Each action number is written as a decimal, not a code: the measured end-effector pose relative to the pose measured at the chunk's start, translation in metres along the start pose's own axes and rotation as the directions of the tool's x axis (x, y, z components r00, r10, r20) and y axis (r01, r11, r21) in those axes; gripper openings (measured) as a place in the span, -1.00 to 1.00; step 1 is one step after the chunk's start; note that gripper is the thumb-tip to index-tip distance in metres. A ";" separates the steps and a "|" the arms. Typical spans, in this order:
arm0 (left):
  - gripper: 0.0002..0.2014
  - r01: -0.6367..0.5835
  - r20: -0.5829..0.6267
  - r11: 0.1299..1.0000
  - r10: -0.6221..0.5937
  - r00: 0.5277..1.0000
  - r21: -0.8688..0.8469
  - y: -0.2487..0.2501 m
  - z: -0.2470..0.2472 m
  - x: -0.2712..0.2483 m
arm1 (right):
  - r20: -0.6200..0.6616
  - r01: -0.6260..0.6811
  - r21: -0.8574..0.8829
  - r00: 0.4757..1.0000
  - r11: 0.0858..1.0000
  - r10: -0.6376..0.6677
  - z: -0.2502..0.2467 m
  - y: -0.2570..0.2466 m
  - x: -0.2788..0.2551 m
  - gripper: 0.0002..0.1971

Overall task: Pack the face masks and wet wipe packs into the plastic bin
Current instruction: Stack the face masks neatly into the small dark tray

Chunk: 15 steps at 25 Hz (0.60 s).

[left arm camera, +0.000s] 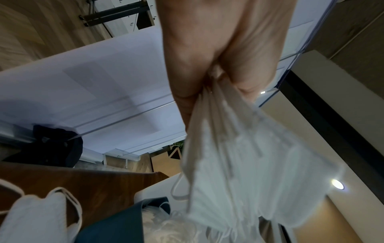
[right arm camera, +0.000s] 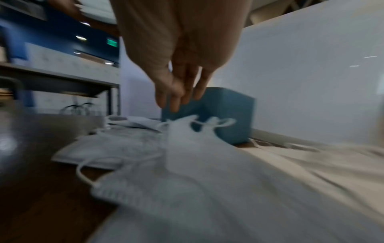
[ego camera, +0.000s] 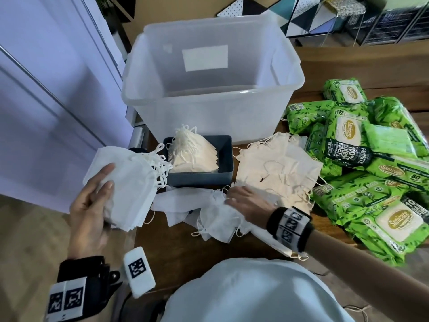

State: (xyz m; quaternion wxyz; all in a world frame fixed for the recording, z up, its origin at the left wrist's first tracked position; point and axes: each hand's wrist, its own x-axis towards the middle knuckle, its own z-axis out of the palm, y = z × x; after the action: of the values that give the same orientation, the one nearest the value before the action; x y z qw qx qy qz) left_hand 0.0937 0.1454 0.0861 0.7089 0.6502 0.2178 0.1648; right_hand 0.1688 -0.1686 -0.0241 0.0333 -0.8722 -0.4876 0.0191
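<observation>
Left hand (ego camera: 89, 205) grips a mask stack (ego camera: 130, 182); right hand (ego camera: 247, 201), blurred, lies flat on loose masks (ego camera: 216, 214).

Black wristbands (ego camera: 290, 226) with square-coded white tags, pale shirt (ego camera: 255, 291)

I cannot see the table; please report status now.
Left hand grips white mask stack. Right hand open, on loose masks. Clear plastic bin empty; nothing blocks it.
</observation>
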 end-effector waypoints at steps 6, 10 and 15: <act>-0.73 0.026 0.011 1.000 -0.026 1.000 -0.002 -0.002 0.009 -0.006 | 0.399 0.388 -0.161 0.867 0.908 -0.299 0.001 -0.030 0.083 -0.48; -0.75 0.009 0.000 1.000 -0.009 1.000 -0.011 -0.004 0.006 -0.004 | 0.336 0.255 0.102 0.901 0.962 -0.275 -0.026 -0.005 0.083 -0.61; -0.75 0.026 -0.012 0.999 -0.027 1.000 -0.031 -0.007 0.011 -0.005 | 0.003 -0.140 0.693 0.981 0.707 0.192 -0.063 0.040 0.025 -0.67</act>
State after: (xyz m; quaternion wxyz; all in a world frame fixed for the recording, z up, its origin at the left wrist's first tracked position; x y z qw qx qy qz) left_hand 0.0948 0.1323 0.0808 0.7195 0.6354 0.2284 0.1628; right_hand 0.2206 -0.1705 0.0361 0.3702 -0.8376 -0.3633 0.1714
